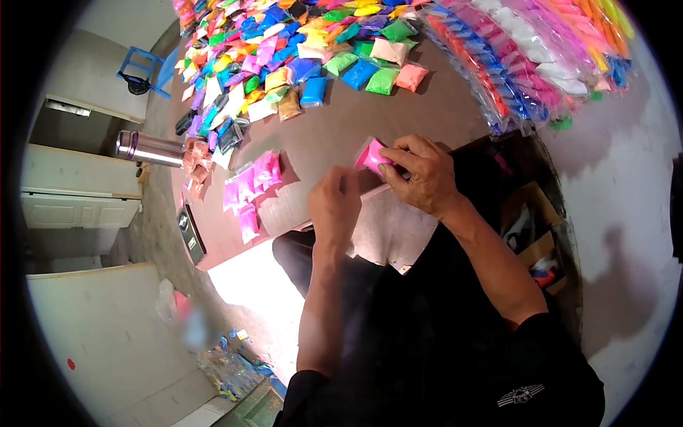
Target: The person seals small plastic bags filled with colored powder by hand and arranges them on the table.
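Note:
My right hand (425, 176) pinches a small bright pink packet (372, 157) between thumb and fingers, over the near edge of the table. Just left of that packet is my left hand (334, 205), slightly blurred, with its fingers curled closed. What it holds, if anything, is hidden. A small group of similar pink packets (245, 186) lies on the table to the left of my left hand.
Many colourful packets (284, 50) cover the far table (398, 114). Long clear bags of coloured packets (526, 64) lie at far right. A steel flask (149, 148), reddish-brown packets (197, 167) and a phone-like dark object (190, 235) are left. A cardboard box (533, 213) stands at right.

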{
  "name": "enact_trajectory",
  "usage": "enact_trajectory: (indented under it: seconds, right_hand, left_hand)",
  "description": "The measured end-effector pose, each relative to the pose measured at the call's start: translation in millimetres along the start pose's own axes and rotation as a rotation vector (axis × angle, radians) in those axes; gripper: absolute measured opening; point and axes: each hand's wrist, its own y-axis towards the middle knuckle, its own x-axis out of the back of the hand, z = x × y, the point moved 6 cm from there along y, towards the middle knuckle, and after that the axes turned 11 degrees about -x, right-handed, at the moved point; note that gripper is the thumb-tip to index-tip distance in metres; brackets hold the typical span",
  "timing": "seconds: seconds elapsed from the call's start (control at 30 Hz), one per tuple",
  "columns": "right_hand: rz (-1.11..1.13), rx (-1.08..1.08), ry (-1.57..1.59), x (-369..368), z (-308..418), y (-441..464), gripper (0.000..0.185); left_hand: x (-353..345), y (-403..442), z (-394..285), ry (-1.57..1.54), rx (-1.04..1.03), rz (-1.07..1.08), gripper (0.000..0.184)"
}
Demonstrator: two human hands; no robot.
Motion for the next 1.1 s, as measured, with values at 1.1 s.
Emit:
enact_trajectory:
  seconds: [1.1]
  right_hand:
    - [0.004,-0.109,0.050,-6,-8,11,0.006]
  left_hand:
    - [1,-4,-4,0.155,-0.088,-0.102,0.010]
